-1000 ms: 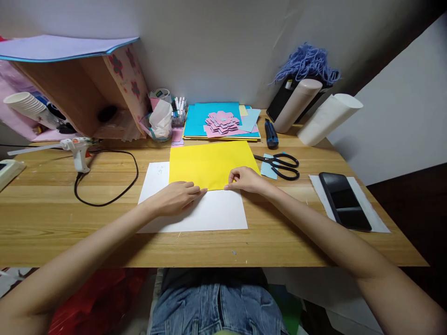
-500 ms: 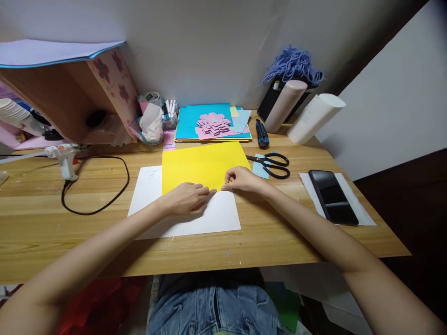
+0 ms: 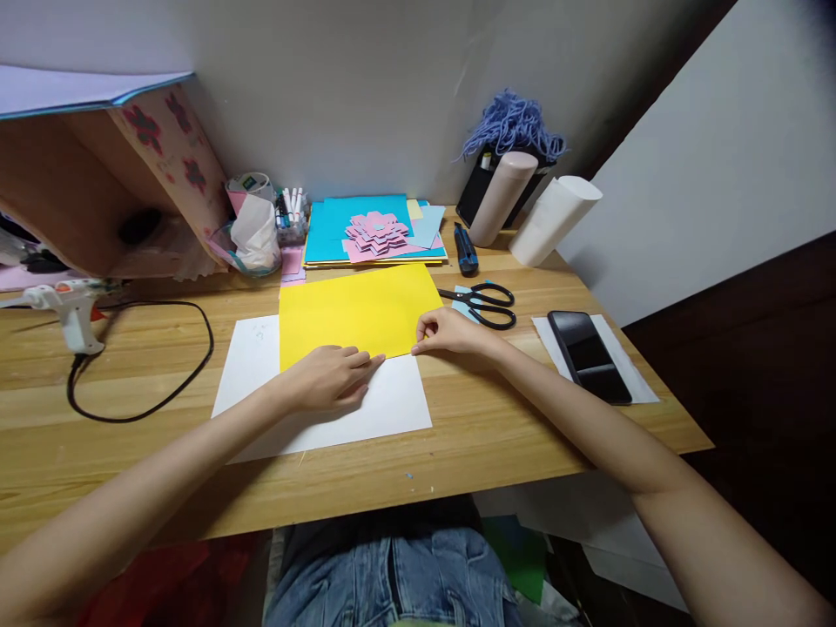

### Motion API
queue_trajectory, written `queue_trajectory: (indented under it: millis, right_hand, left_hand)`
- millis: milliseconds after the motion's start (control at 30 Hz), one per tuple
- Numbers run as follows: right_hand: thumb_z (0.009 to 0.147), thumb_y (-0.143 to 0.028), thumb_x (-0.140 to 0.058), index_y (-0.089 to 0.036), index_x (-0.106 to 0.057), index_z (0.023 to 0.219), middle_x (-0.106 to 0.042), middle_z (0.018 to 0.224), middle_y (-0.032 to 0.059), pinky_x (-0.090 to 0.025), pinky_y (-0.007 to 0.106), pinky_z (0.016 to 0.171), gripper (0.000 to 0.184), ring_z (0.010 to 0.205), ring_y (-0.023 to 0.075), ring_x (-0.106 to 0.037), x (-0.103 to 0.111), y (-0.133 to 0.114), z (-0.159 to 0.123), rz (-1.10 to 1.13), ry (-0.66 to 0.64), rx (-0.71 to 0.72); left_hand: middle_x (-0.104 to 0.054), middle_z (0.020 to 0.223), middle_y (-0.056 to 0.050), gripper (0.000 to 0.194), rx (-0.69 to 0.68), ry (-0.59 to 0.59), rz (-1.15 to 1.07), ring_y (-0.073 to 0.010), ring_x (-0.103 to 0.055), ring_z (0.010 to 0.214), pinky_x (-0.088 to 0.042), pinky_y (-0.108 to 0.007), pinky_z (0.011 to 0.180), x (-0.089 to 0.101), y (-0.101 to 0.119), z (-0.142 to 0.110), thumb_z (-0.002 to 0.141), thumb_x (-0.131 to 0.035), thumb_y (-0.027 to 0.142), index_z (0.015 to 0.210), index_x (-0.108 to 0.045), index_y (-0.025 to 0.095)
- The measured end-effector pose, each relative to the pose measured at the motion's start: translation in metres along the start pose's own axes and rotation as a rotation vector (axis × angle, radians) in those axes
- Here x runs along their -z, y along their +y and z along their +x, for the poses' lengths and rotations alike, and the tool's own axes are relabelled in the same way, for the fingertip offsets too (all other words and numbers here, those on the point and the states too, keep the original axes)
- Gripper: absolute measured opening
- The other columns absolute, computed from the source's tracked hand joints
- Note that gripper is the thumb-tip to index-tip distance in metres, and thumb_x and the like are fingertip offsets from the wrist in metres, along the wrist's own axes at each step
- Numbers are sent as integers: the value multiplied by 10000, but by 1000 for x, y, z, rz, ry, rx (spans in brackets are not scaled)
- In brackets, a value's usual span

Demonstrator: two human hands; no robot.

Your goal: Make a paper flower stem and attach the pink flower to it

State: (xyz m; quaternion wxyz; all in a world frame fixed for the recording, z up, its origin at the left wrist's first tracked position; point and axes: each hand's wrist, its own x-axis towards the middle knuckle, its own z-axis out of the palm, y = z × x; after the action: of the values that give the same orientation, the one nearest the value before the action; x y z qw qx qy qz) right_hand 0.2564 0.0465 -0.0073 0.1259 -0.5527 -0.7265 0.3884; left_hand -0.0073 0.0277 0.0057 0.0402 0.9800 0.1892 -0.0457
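A sheet of yellow paper (image 3: 353, 309) lies over a white sheet (image 3: 392, 401) on the table. My left hand (image 3: 330, 376) rests palm down across the yellow sheet's near edge, its fingers stretched along that edge and its thumb over the white sheet. At the near right corner, my right hand (image 3: 448, 333) pinches the yellow paper between thumb and fingertips. Just beyond this hand lie black-handled scissors (image 3: 487, 303), partly on a light blue paper piece (image 3: 465, 302); the yellow sheet hides their tips.
Behind the yellow sheet, a pink layered paper flower (image 3: 377, 233) sits on stacked coloured paper (image 3: 320, 231). A blue utility knife (image 3: 465, 251), paper roll (image 3: 554, 219) and phone (image 3: 589, 355) are on the right. Leftward are a glue gun (image 3: 77, 318) with looped cable, markers (image 3: 292, 209) and a cardboard box (image 3: 163, 174).
The view has turned a little to the right. My left fingertips have slid slightly left along the yellow edge, widening the gap to my right hand, which keeps its pinch at the corner.
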Motion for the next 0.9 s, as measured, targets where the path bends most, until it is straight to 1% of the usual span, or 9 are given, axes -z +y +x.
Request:
queue_trajectory:
  millis: [100, 200, 333, 533, 633, 700, 800, 900]
  right_hand:
    - [543, -432, -737, -160, -605, 645, -516, 561, -41, -267, 226, 490, 319, 529, 91, -429, 2, -3, 2, -47, 0, -20]
    - [549, -422, -735, -163, -597, 635, -545, 579, -30, -274, 226, 492, 306, 540, 97, -451, 8, 0, 1, -81, -7, -43]
    - [556, -431, -724, -167, -582, 620, -565, 592, -19, -276, 227, 490, 307, 539, 102, -463, 17, 13, -4, -113, 24, -66]
    - [546, -513, -707, -175, -558, 587, -544, 569, -21, -274, 237, 485, 372, 528, 108, -448, 26, 32, -16, -157, 99, -118]
    - [528, -504, -720, -180, -548, 567, -547, 562, -25, -280, 241, 493, 370, 538, 112, -453, 30, 38, -20, -167, 117, -154]
    - [526, -494, -722, -181, -547, 550, -547, 550, -26, -280, 243, 492, 359, 540, 117, -458, 34, 41, -21, -191, 107, -199]
    - [545, -493, -707, -181, -555, 543, -550, 537, -22, -285, 245, 490, 347, 539, 124, -469, 41, 44, -23, -213, 65, -265]
    - [573, -469, -697, -176, -540, 547, -548, 534, -19, -286, 243, 485, 334, 525, 120, -470, 45, 42, -27, -184, 53, -279]
  left_hand:
    - [-606, 892, -69, 475, 3, -3, 3, -178, -539, 745, -361, -295, 569, 0, 0, 0, 884, -310, 331, 1323, -382, 165]
    - [-610, 899, -69, 471, 1, 4, -5, -178, -536, 753, -359, -295, 574, -1, -1, -1, 885, -309, 332, 1320, -387, 169]
    - [-611, 906, -72, 473, -1, 13, -4, -180, -535, 757, -358, -300, 580, -2, -1, -1, 885, -311, 327, 1323, -384, 164]
    - [-604, 872, -70, 472, -8, 36, -21, -175, -533, 742, -358, -294, 576, -1, -1, -1, 881, -312, 315, 1325, -373, 169]
    - [-597, 869, -65, 471, -10, 42, -39, -176, -526, 732, -369, -299, 580, -1, -2, -2, 879, -320, 316, 1325, -378, 175]
    - [-591, 864, -64, 472, -9, 47, -47, -177, -521, 733, -378, -301, 583, -2, -2, -2, 878, -327, 308, 1328, -379, 174]
    - [-584, 846, -59, 449, 6, 84, -55, -175, -516, 746, -385, -295, 585, -5, -3, -2, 889, -328, 282, 1321, -398, 182]
    - [-590, 844, -58, 385, 68, 179, -66, -170, -511, 757, -384, -286, 590, -10, 0, 1, 912, -322, 268, 1254, -484, 203]
